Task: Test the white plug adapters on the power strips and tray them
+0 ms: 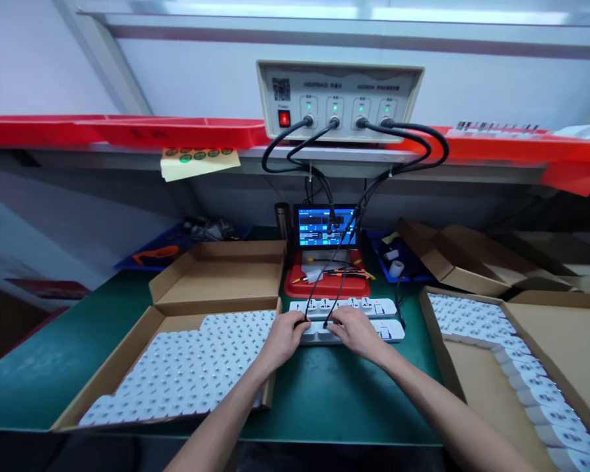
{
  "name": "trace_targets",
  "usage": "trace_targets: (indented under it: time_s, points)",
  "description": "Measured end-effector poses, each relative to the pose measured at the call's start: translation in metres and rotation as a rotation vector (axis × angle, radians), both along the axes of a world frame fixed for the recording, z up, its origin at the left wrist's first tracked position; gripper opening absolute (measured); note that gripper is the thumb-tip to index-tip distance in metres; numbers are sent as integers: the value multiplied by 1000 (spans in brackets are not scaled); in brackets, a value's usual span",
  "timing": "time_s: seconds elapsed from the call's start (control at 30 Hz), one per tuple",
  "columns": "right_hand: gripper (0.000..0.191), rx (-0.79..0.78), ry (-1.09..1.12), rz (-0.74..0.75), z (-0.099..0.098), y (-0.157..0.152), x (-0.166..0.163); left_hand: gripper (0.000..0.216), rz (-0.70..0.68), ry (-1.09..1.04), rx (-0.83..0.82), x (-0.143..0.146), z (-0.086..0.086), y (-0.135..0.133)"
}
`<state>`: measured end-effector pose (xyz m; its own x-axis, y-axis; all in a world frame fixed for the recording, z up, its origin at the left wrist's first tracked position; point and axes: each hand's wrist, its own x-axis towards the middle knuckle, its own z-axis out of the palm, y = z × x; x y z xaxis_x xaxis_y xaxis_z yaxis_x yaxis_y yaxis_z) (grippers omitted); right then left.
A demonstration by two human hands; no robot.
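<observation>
Two white power strips (341, 307) on the green mat (334, 400), and you're on the near strip (392, 331)?

Yep, left hand (282, 339) and right hand (356, 331) pressed on it, fingers together. Left carton (115, 364) is packed, right carton (491, 393) half bare.

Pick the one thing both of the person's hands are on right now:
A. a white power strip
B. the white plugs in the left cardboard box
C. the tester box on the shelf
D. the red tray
A: the left hand and right hand both lie on the nearer white power strip, just in front of a second strip.
</observation>
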<state>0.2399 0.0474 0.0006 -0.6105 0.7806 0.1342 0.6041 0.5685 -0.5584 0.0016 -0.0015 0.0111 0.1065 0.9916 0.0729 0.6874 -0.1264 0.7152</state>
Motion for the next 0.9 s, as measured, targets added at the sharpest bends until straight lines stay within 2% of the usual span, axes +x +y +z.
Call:
trace_targets:
  time_s: [0.17,0.33,0.43,0.53,0.6,0.67,0.77,0.8,0.83,0.9]
  points:
    - [15,31,-32,-44,18,6,55,20,-19,30,26,-2,1,1]
    - [24,13,-179,-67,14,4,99,21,-14,55,21,-3,-2,0]
    - [27,2,-256,-64,5,-1,103,21,-28,112,46,-2,-5,-1]
    - [21,-11,-302,-86,-3,-3,97,20,-47,184,80,-1,-6,-4]
    - [18,-20,-305,-101,-6,-4,95,19,-55,198,83,-2,-3,-6]
    - [15,-30,-307,-93,-7,-3,95,16,-7,189,131,-1,4,-10]
    - [16,-12,-265,-84,-5,-2,101,20,163,187,333,16,14,-19]
    - [19,8,-229,-97,-2,-1,104,23,168,199,388,27,15,-21]
    - [23,33,-186,-117,1,-1,106,24,122,221,413,42,14,-23]
    - [31,83,-102,-155,10,-1,110,30,-64,293,374,75,7,-21]
